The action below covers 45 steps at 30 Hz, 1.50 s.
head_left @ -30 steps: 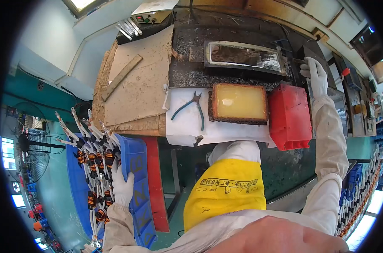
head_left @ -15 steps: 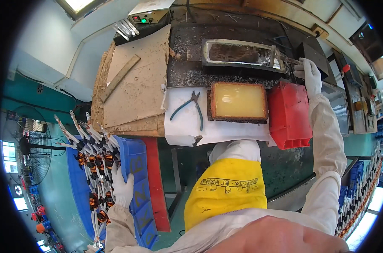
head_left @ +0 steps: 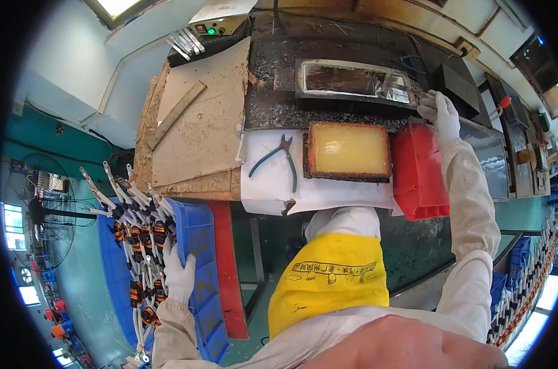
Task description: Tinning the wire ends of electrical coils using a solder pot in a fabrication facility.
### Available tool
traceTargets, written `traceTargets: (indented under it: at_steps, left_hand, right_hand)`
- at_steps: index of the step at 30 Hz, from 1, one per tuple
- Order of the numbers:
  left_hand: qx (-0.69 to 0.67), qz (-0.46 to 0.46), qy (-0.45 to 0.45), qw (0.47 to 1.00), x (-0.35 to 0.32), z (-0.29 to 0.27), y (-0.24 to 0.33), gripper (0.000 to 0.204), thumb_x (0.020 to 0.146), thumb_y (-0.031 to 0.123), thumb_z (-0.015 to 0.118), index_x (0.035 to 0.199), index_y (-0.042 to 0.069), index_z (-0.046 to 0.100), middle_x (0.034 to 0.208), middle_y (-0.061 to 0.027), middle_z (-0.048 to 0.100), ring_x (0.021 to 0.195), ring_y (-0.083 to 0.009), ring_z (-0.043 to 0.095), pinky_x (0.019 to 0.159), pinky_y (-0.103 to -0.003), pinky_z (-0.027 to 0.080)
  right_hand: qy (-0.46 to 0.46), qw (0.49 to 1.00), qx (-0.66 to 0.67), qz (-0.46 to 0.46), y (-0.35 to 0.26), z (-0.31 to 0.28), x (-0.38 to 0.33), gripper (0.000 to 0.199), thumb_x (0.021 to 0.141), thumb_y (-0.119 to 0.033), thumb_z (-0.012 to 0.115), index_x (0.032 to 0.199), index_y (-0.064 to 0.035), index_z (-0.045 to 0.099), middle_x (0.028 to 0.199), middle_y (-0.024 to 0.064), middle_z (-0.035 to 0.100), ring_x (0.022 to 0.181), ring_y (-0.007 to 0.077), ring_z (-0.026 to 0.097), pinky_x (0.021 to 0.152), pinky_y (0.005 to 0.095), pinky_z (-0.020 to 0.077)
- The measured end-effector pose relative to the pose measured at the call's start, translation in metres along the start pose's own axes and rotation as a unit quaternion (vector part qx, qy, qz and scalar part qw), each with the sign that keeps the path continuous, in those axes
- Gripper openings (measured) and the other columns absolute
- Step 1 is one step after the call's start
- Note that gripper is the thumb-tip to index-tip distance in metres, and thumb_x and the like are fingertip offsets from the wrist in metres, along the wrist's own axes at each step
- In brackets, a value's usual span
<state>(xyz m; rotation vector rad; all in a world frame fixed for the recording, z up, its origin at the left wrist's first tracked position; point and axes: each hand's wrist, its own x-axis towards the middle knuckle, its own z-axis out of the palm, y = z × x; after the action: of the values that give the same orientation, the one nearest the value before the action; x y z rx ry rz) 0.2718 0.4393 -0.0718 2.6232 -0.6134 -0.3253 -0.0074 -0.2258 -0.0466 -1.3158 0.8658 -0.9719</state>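
Observation:
My right hand (head_left: 440,115), in a white glove, is closed round a thin flat strip (head_left: 416,92) at the right end of a long dark metal pot (head_left: 352,106). Shiny silver and brown patches cover the pot's surface. My left hand (head_left: 179,275), also gloved, rests with thumb and fingers apart against several coils (head_left: 136,292) with orange-and-black windings and white leads. They fill a blue bin (head_left: 200,246) on the left. Some of the left fingertips are hidden among the leads.
A shallow tray of yellowish material (head_left: 349,149) sits before the pot, beside a red bin (head_left: 421,175). Green-handled cutting pliers (head_left: 279,157) lie on white paper. Farther left are a board (head_left: 199,129) with a wooden stick (head_left: 177,115) and a control box (head_left: 220,26).
My right hand has drawn the strip slightly to the right and nearer, to the pot's right end. My left hand stays at the coils.

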Motion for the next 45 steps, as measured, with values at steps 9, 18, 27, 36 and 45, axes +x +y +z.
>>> traceTargets:
  at_steps: [9,18,27,36,45]
  left_hand:
    - [-0.001,-0.011,-0.01,1.0,0.001,-0.002,0.007,0.051,0.088,0.017,0.06,0.137,0.008,0.051,0.156,-0.0217,0.031,0.137,-0.0409,0.04,0.111,-0.044,0.037]
    - [0.008,-0.026,-0.012,1.0,0.0,-0.002,0.005,0.051,0.089,0.017,0.059,0.138,0.007,0.051,0.156,-0.0214,0.031,0.139,-0.0404,0.037,0.113,-0.044,0.035]
    - [-0.01,-0.021,-0.016,1.0,0.0,-0.005,0.013,0.05,0.089,0.017,0.059,0.137,0.006,0.051,0.156,-0.0213,0.031,0.138,-0.0399,0.038,0.112,-0.043,0.035]
    - [0.007,-0.001,-0.004,1.0,0.003,-0.003,0.009,0.05,0.089,0.017,0.059,0.137,0.007,0.051,0.156,-0.0204,0.032,0.135,-0.0385,0.043,0.109,-0.042,0.039]
    - [0.013,-0.015,-0.006,1.0,-0.002,-0.001,0.0,0.05,0.09,0.017,0.059,0.138,0.006,0.051,0.156,-0.0206,0.032,0.136,-0.0379,0.043,0.11,-0.042,0.039]
  right_hand:
    - [-0.02,0.993,0.101,0.058,0.012,0.004,0.006,0.033,0.104,-0.026,0.052,0.123,0.0016,0.054,0.102,0.0164,0.068,0.087,0.0256,0.071,0.081,0.0374,0.0609]
    - [-0.024,0.98,0.166,0.111,0.025,-0.007,0.017,0.033,0.105,-0.026,0.05,0.124,0.0008,0.052,0.112,0.0174,0.066,0.096,0.0285,0.069,0.085,0.0395,0.061]
    - [-0.009,0.974,0.195,0.114,0.023,-0.018,0.018,0.033,0.105,-0.025,0.049,0.122,0.0022,0.05,0.115,0.0211,0.063,0.103,0.0338,0.067,0.093,0.0456,0.0579]
    - [0.086,0.967,0.23,0.067,0.001,-0.075,0.04,0.033,0.106,-0.025,0.045,0.121,0.0032,0.05,0.121,0.022,0.061,0.107,0.034,0.065,0.098,0.0476,0.0555]
    - [0.166,0.961,0.219,0.007,0.012,-0.084,0.056,0.039,0.107,-0.027,0.042,0.13,0.0047,0.041,0.13,0.0275,0.054,0.117,0.0384,0.059,0.103,0.0521,0.0516]
